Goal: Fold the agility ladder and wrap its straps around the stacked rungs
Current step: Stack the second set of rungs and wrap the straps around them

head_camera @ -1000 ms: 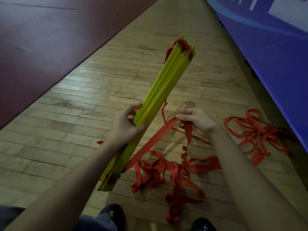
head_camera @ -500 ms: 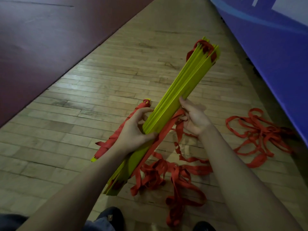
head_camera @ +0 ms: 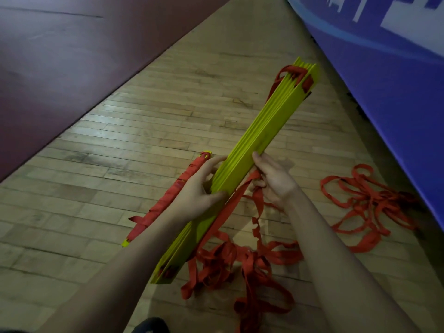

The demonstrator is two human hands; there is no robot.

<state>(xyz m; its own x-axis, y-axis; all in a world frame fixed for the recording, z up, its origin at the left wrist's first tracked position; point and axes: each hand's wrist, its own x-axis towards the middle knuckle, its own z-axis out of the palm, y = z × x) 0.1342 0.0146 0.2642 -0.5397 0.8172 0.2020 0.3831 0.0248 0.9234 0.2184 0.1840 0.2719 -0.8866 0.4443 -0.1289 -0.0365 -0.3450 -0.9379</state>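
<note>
While the stacked rungs (head_camera: 254,150) were gripped mid-frame by the left hand (head_camera: 199,193) for steadiness, a red strap (head_camera: 230,205) was pinched taut by the right hand (head_camera: 274,179), seemingly for wrapping.

the stacked yellow rungs (head_camera: 259,140) slant up off the wooden floor, far end raised toward the right, red loops at both ends. a red strap (head_camera: 230,207) runs taut along their underside (loose red webbing (head_camera: 240,260) pooled below).
</note>
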